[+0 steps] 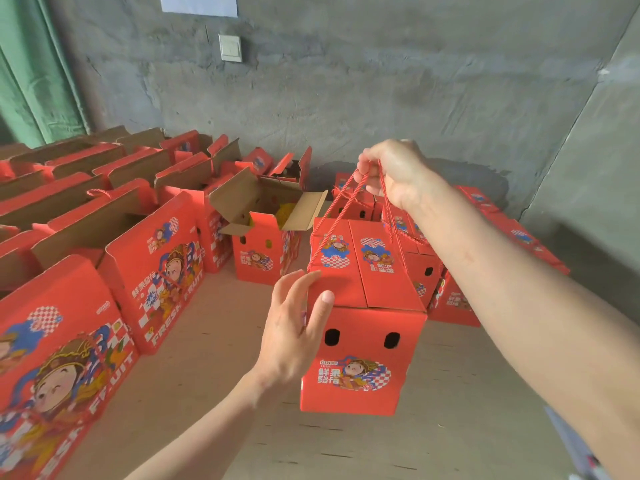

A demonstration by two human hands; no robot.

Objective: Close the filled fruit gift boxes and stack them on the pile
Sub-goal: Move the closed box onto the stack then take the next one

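A closed red fruit gift box (363,327) hangs in the air by its red rope handles (349,199). My right hand (391,171) grips those ropes above the box. My left hand (294,327) lies with straight fingers against the box's left edge, thumb on the near end face. Behind the hanging box, closed red boxes form a pile (453,299) on the floor by the wall. An open box (266,244) with raised flaps and yellow fruit inside stands further back at the centre.
Several open red boxes (152,271) stand in rows along the left, up to the green curtain (34,81). The grey concrete wall (381,81) runs behind everything. The floor in the foreground is brown cardboard (214,393).
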